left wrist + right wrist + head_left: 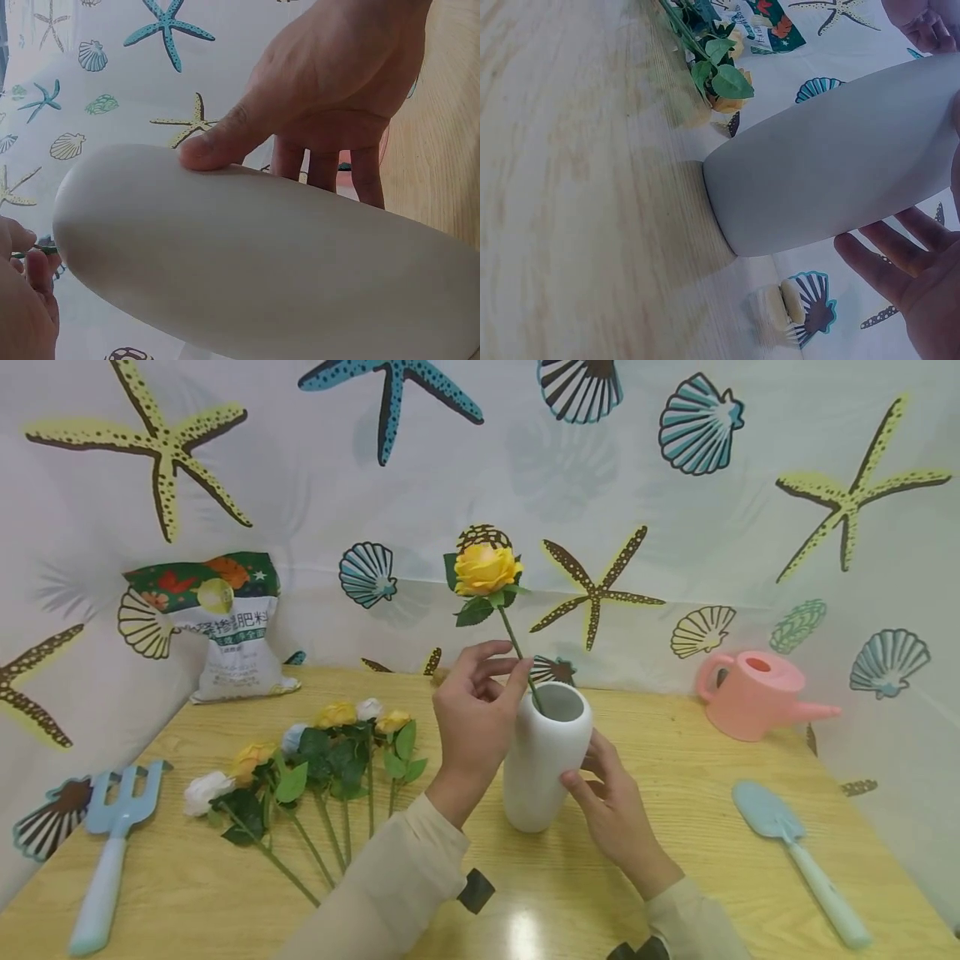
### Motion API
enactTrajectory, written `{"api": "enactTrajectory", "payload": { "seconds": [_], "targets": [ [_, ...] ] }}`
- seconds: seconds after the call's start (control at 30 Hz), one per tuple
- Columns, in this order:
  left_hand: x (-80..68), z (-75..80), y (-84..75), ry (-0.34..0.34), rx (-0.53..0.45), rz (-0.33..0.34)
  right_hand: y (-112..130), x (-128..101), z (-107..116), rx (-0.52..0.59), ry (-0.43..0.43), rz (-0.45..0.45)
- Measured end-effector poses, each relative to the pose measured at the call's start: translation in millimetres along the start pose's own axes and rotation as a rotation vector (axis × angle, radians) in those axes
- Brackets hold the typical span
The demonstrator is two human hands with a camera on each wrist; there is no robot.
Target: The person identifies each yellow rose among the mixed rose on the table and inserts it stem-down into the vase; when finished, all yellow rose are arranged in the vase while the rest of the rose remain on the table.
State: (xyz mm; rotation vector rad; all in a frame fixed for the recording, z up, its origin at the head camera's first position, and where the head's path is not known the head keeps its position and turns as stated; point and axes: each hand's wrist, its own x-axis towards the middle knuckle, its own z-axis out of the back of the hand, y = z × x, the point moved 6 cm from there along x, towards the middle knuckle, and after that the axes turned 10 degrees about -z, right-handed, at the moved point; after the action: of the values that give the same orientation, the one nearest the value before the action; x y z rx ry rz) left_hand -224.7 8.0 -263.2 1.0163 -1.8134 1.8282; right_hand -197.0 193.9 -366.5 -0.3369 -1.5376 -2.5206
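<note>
A white vase (543, 760) stands upright on the wooden table (675, 877). My left hand (517, 664) pinches the green stem (516, 647) of a yellow rose (485, 568) just above the vase's mouth, with the stem's lower end inside the vase. My right hand (588, 768) holds the vase's right side, thumb in front and fingers behind. The left wrist view shows that right hand (330, 90) with its thumb pressed on the vase (262, 262), and the left hand (22, 300) at the lower left. The right wrist view shows the vase (840, 165) and the right hand (907, 277).
Several loose roses (330, 752) lie on the table left of the vase. A fertiliser bag (225, 627) leans at the back left, and a pink watering can (753, 693) stands at the back right. A blue garden fork (112, 843) lies far left, a blue trowel (795, 852) far right.
</note>
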Motion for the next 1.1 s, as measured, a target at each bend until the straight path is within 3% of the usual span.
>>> {"api": "enactTrajectory", "payload": {
  "seconds": [0.17, 0.47, 0.67, 1.1],
  "targets": [
    [-3.3, -3.3, 5.1, 0.009, 0.024, 0.049, 0, 0, -1, -0.008, 0.002, 0.002],
    [-2.0, -5.4, 12.5, -0.055, -0.005, 0.138, 0, 1, -1, -0.003, 0.003, 0.003],
    [-5.7, -7.9, 15.4, -0.039, -0.012, 0.187, 2, 1, -1, -0.009, 0.014, 0.005],
    [-11.8, -8.1, 19.9, -0.065, -0.026, 0.256, 1, 0, -1, -0.01, 0.011, -0.011]
  ]
}}
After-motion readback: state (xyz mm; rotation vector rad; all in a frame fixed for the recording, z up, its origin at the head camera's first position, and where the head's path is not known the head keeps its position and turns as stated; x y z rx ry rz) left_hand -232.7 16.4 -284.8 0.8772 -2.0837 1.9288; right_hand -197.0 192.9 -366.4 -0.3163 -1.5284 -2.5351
